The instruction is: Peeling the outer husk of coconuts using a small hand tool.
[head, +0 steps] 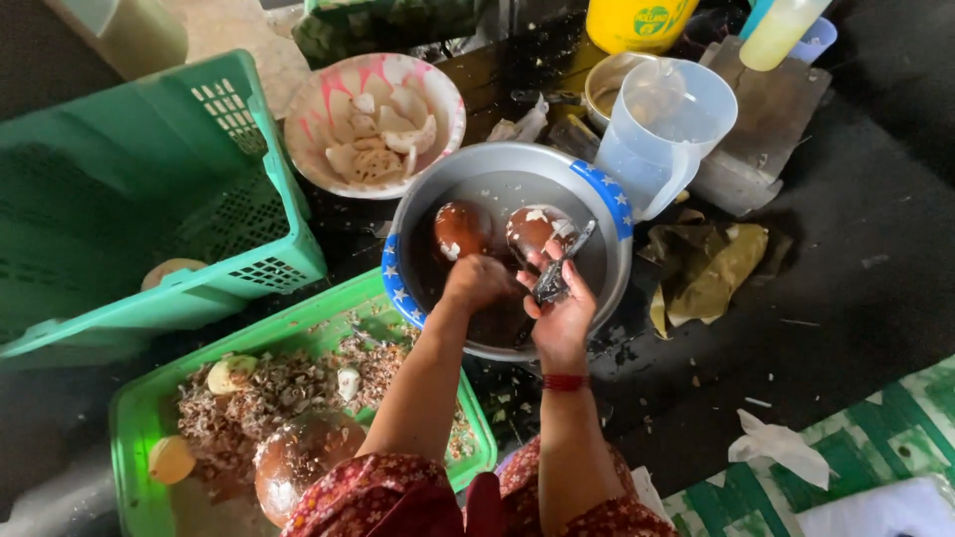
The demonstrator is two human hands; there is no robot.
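While both hands work, the metal basin (597,194) rests on dark floor (856,259).

A yellow tub (637,22) bearing a round green-and-blue label (654,17) stands at twelve o'clock (top edge, partly cropped); beside it, toward one o'clock, a pale yellow-green squeeze bottle (781,32) leans unlabelled.

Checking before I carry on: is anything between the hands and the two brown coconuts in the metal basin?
Nothing visible. The left hand and the right hand, which holds a small peeler, are already over the metal basin, right beside the two brown coconuts.
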